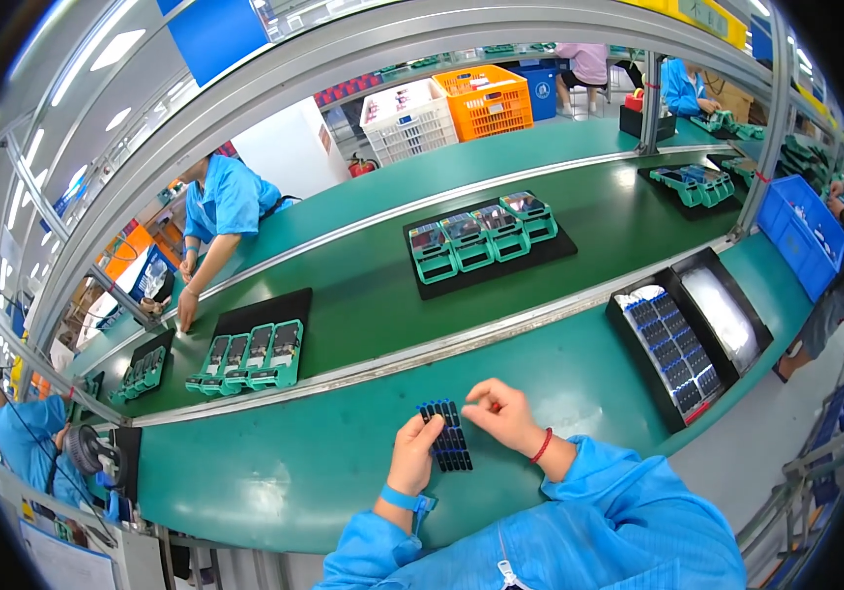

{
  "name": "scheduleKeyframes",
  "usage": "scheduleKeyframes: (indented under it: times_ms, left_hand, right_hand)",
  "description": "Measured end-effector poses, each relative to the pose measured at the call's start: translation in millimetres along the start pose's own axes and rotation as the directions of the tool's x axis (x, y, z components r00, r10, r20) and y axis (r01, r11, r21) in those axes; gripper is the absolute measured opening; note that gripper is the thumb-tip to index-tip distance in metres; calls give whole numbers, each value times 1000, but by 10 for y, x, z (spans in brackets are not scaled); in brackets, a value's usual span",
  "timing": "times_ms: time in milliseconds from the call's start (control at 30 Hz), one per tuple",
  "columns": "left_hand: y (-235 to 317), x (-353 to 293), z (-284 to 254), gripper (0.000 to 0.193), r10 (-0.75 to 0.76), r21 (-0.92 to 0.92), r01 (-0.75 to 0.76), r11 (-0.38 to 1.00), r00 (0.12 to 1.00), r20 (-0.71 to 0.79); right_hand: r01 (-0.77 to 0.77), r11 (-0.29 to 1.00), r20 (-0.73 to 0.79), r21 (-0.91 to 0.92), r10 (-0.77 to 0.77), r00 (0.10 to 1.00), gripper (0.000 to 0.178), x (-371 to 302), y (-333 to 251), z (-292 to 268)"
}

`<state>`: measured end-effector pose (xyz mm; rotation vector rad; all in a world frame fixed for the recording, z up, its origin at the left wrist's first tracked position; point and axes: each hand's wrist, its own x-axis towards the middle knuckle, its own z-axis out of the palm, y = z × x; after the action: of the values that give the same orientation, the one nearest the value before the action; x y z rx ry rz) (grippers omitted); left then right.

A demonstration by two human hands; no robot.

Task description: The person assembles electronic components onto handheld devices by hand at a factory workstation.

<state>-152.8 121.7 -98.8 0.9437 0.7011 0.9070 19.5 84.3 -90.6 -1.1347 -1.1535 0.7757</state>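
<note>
Left of the black box [648, 366], our left hand [410, 457] pinches black strips [454, 447]; right hand [502, 418] half-curled, hold unclear; white-printed bin [540, 106] beyond.

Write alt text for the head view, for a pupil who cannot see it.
A person's left hand holds a black-and-blue strip sheet over a green workbench, the right hand close beside it. Beyond, a green belt carries black trays of green-framed parts. An open black box with similar strips sits at the bench's right.
</note>
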Motion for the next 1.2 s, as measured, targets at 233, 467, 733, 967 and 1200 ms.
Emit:
scheduleKeyframes:
  times_ms: [233,467,733,967,1200]
  left_hand:
    - [180,-15,-26,17,28,-397,-46,917,998,-50]
    - [388,-184,-86,21,7,-402,31,915,996,93]
    - [856,-559,-741,36,233,-332,-227,916,972,-20]
    - [867,-544,-1418,23,240,-440,-374,816,913,-330]
    - [898,-492,-1495,23,147,-477,-284,831,941,-305]
  right_hand:
    - [-101,994,35,-38,102,994,15,78,204,78]
    - [-117,981,231,-155,151,961,14,-69,108,257]
    - [-619,783,529,-60,551,645,27,695,-163,537]
    - [-733,680,518,30,616,593,34,1657,87,1888]
    - [-830,535,391,158,738,550,51,2115,462,2929]
